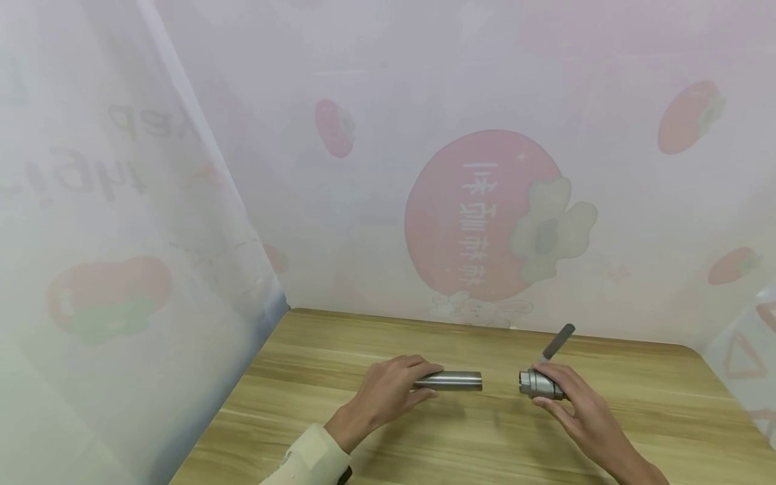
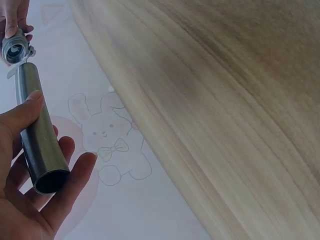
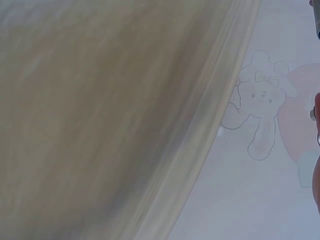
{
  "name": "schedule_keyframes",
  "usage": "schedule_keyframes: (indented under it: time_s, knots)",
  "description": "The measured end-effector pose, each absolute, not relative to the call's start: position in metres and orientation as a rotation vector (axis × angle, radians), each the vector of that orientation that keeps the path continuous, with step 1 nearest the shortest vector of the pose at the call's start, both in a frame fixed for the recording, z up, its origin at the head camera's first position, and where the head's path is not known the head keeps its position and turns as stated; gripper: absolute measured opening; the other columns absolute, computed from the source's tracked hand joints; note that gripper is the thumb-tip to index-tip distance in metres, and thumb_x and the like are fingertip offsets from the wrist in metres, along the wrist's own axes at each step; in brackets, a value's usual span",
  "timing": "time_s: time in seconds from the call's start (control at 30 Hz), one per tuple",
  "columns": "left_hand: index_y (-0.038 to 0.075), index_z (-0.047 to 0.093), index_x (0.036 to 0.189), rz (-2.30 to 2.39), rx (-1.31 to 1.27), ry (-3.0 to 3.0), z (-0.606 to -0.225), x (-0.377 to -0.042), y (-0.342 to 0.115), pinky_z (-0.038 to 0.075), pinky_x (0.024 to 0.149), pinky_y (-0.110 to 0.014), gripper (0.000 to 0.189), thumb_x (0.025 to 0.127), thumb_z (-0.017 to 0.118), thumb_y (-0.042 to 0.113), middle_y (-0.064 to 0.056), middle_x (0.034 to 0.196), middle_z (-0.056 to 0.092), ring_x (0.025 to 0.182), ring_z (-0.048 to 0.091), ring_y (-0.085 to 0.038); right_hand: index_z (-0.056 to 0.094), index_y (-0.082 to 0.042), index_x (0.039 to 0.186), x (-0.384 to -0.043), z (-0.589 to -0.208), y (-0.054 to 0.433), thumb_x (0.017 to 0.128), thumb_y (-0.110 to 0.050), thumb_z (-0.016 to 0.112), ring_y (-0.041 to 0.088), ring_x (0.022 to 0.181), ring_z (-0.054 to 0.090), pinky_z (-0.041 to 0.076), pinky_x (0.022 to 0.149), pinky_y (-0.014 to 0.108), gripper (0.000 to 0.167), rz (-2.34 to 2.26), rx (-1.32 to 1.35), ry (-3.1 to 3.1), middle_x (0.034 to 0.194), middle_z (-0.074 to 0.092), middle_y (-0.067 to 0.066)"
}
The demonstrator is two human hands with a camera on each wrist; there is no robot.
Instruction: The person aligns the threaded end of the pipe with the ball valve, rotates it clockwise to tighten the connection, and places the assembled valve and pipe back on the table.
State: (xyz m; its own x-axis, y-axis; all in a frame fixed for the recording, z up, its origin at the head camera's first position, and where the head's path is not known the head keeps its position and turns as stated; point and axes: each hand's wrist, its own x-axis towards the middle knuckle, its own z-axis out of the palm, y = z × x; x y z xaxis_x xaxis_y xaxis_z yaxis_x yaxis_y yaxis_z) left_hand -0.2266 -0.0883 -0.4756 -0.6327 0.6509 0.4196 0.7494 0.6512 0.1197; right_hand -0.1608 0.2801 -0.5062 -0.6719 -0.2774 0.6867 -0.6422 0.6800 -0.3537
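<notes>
Two hands show from the head: we see the left hand (image 1: 384, 391) pinching a metal tube (image 1: 455, 381), its free end pointing to three o'clock. Across a gap, the right hand (image 1: 578, 407) grips a lever-handled valve (image 1: 536, 384), socket facing nine o'clock, lever towards one, fingers hiding part of its body. Both are above a wood-grain table (image 1: 291, 357). From the left wrist, we find the tube between thumb and fingers, a printed rabbit (image 2: 102, 132) beyond. From the right wrist, only slivers enter near three o'clock; there we cannot tell the grip.
</notes>
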Motion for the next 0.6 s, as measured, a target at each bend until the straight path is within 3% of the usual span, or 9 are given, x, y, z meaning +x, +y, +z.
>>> schedule_keyframes:
  time_s: [0.6]
  knots:
    - [0.026, 0.078, 0.131, -0.511, -1.150, -2.508, -0.4698, -0.2229, -0.0842, 0.058, 0.071, -0.021, 0.041, 0.094, 0.086, 0.041, 0.009, 0.118, 0.081, 0.093, 0.076, -0.005, 0.063, -0.011, 0.149, -0.1580, -0.5032, 0.2702, 0.077, 0.009, 0.092, -0.004, 0.119, 0.062, 0.051, 0.094, 0.006, 0.080, 0.810, 0.717, -2.305, 0.137, 0.069, 0.006]
